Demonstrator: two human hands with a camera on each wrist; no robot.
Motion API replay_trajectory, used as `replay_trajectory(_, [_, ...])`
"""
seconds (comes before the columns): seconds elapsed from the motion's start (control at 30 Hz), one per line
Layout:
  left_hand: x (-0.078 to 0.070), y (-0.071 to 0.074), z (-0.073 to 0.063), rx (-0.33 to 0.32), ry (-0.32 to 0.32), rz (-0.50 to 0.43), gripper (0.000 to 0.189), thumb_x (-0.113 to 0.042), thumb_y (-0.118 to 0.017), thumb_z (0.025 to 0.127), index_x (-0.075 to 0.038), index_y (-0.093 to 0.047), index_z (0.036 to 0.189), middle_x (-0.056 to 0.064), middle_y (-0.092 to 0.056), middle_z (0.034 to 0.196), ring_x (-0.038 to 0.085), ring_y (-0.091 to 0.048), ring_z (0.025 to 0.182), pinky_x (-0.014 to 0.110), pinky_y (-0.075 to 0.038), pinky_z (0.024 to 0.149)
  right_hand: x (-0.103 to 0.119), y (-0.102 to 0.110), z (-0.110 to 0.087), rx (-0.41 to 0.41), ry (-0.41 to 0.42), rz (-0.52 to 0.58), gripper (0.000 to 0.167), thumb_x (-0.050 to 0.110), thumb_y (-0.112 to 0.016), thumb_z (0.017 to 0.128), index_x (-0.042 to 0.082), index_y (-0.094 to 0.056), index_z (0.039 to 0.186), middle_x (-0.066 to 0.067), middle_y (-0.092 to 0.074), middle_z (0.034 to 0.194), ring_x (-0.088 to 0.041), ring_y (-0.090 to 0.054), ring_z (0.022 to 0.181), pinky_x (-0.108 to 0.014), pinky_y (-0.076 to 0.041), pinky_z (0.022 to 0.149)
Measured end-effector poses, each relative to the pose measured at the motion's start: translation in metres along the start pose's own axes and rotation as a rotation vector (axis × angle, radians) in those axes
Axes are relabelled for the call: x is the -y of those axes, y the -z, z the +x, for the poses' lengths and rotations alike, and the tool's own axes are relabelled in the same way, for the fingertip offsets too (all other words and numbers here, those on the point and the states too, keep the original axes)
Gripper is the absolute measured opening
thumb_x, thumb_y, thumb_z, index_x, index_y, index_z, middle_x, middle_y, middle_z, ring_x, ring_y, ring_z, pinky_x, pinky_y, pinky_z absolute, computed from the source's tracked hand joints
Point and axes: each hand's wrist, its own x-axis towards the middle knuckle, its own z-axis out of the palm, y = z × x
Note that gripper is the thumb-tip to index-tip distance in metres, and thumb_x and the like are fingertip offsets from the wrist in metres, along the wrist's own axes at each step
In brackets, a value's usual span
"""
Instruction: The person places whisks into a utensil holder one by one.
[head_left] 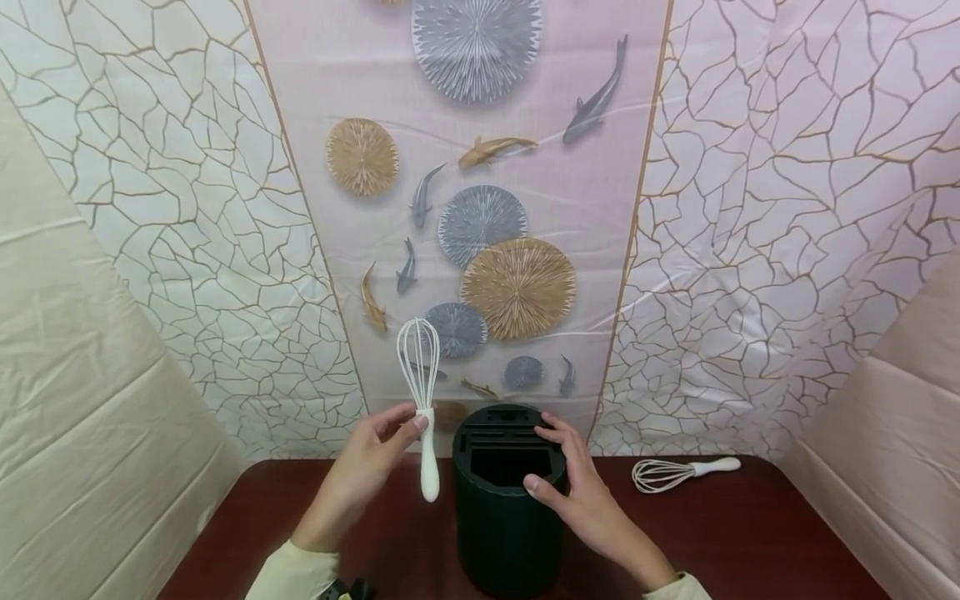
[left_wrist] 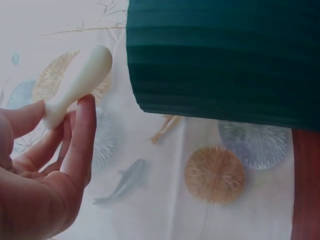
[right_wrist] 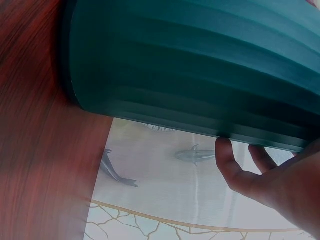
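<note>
- Head view: faces a pale hanging (head_left: pixel 600 200) printed with fish and discs at twelve o'clock, flanked by crackle-patterned cloth (head_left: pixel 750 192) toward ten and two; looks down on a dark red table (head_left: pixel 735 533) toward six.
- Head view: pinches a white whisk (head_left: pixel 428 450) by the upper handle between thumb and fingers of the left hand (head_left: pixel 367 462) at seven o'clock, aiming wire loops toward twelve and handle tip toward six.
- Head view: spreads thumb and fingers of the right hand (head_left: pixel 581 483) apart at five o'clock, touching the rim of a dark green container (head_left: pixel 506 542) standing at six.
- Head view: includes a second whisk (head_left: pixel 716 467) lying at four o'clock, pointing loops toward nine and handle toward three.
- Left wrist view: shows the whisk handle at ten o'clock, clamped between thumb and fingertips, tilting its thick end toward one, apart from the container wall.
- Right wrist view: rests a fingertip against the container wall at four o'clock.
</note>
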Motion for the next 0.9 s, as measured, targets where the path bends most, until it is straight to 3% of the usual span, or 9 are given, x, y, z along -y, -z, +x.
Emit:
replay_trajectory(0.2, [-0.011, -0.007, 0.004, -0.029, -0.035, -0.054, 0.038, -0.022, -0.069, 0.104, 0.000, -0.069, 0.136, 0.013, -0.070, 0.128, 0.022, -0.066, 0.111, 0.037, -0.062, 0.089, 0.001, 0.001, 0.001, 0.001, 0.014, 0.002, 0.062, 0.030, -0.068, 0.103, 0.016, -0.042, 0.156, -0.009, -0.022, 0.172, -0.043, -0.018, 0.157, -0.078, -0.025, 0.112])
replay_trajectory(0.4, [-0.021, -0.019, 0.008, -0.086, -0.097, -0.090, 0.034, -0.014, -0.073, 0.101, 0.004, -0.070, 0.130, 0.015, -0.074, 0.114, 0.018, -0.072, 0.096, 0.039, -0.064, 0.084, 0.003, 0.000, 0.000, 0.005, 0.000, 0.009, 0.061, 0.031, -0.068, 0.103, 0.016, -0.042, 0.156, -0.007, -0.022, 0.172, -0.043, -0.017, 0.157, -0.079, -0.024, 0.112])
replay_trajectory(0.53, [-0.023, -0.024, 0.011, -0.053, -0.135, -0.127, 0.031, -0.008, -0.074, 0.099, 0.004, -0.070, 0.127, 0.018, -0.075, 0.111, 0.018, -0.073, 0.087, 0.036, -0.064, 0.080, 0.003, 0.000, -0.001, 0.008, -0.007, 0.019, 0.060, 0.030, -0.068, 0.103, 0.015, -0.042, 0.156, -0.008, -0.021, 0.172, -0.043, -0.017, 0.157, -0.079, -0.024, 0.112])
replay_trajectory(0.67, [-0.026, -0.028, 0.013, -0.011, -0.173, -0.148, 0.037, -0.007, -0.075, 0.098, 0.003, -0.067, 0.132, 0.017, -0.074, 0.114, 0.018, -0.073, 0.089, 0.035, -0.063, 0.080, 0.004, 0.000, 0.000, 0.008, -0.011, 0.015, 0.061, 0.030, -0.068, 0.103, 0.015, -0.041, 0.156, -0.007, -0.021, 0.172, -0.043, -0.017, 0.157, -0.078, -0.024, 0.113])
replay_trajectory(0.9, [-0.031, -0.037, 0.016, 0.004, -0.209, -0.127, 0.048, -0.011, -0.077, 0.097, -0.005, -0.062, 0.142, 0.014, -0.070, 0.120, 0.022, -0.072, 0.100, 0.034, -0.062, 0.081, 0.003, 0.000, 0.001, 0.007, -0.012, 0.013, 0.062, 0.030, -0.068, 0.103, 0.014, -0.041, 0.157, -0.010, -0.022, 0.171, -0.044, -0.019, 0.157, -0.076, -0.025, 0.114])
